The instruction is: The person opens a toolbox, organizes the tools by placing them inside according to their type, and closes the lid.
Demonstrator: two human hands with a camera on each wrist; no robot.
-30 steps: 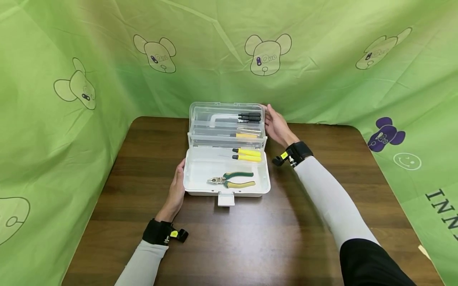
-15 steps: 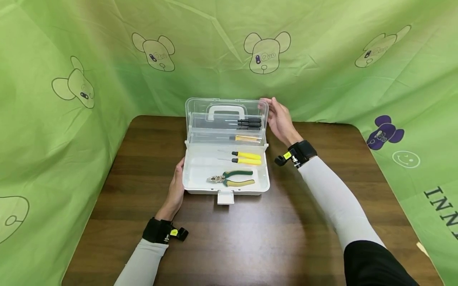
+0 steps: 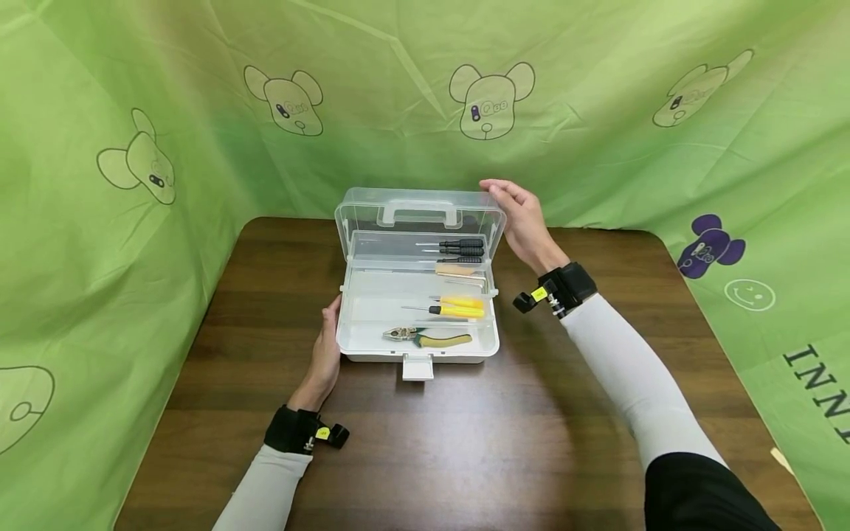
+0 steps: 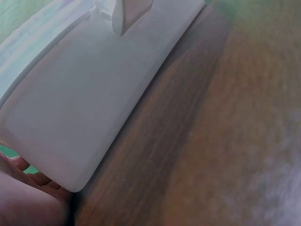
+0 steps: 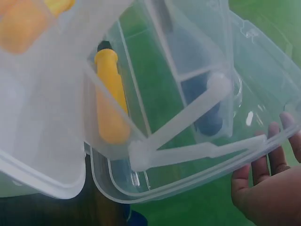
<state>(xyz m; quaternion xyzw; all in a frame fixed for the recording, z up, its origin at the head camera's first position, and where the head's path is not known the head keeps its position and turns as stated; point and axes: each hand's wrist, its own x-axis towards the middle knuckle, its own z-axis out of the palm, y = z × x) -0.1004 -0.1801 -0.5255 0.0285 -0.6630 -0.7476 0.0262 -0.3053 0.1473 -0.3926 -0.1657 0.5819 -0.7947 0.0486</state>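
A white toolbox [image 3: 372, 358] with a clear lid [image 3: 361, 196] stands raised open on the table. My left hand [image 3: 323, 361] rests along its left side, fingers partly hidden behind the wall [image 4: 70, 117]. At the back right corner, my right hand [image 3: 527, 225] touches the outside of the lid, its fingers [image 5: 275, 162] behind the rim in the right wrist view. Clear tiered trays [image 3: 365, 247] hold black-handled screwdrivers [image 3: 461, 251] and an item with an orange-tan handle. Pliers [image 3: 445, 341] and yellow-handled screwdrivers [image 3: 458, 312] lie in the base, partly under a tray.
The brown wooden table [image 3: 425, 457] reaches to a green printed cloth [image 3: 392, 96] hanging at the back and both sides. The box's white latch [image 3: 417, 367] sticks out at the front. A white handle [image 3: 420, 212] sits on the lid.
The lid has swung up and forward from the back, with my right hand moving along behind it. The trays have shifted forward over the base. My left hand has stayed in place.
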